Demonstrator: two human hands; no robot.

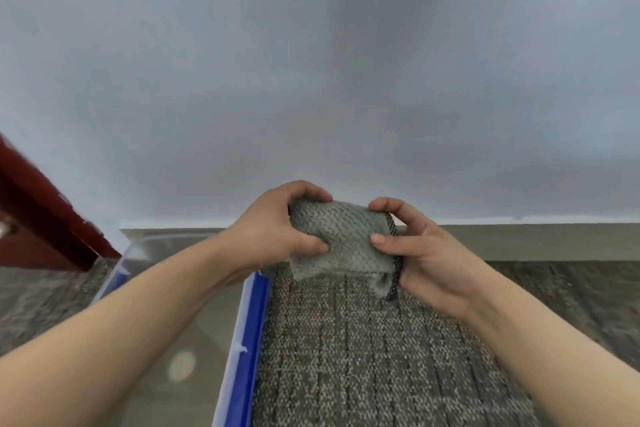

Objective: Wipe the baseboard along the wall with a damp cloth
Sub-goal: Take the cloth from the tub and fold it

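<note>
Cloth, grey-green, waffle-textured, dark-bound at one edge: held in the air at 12 o'clock, in front of the pale grey baseboard strip. Left hand clenches its left end; right hand pinches its right end. Clear plastic tub with blue rim: 9 o'clock, under the left forearm. Grey woven carpet: open at 6 o'clock. Dark red wooden furniture: 10 o'clock.

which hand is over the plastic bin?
The left hand, gripping the cloth above the bin's blue rim; the right hand is over carpet.
</note>
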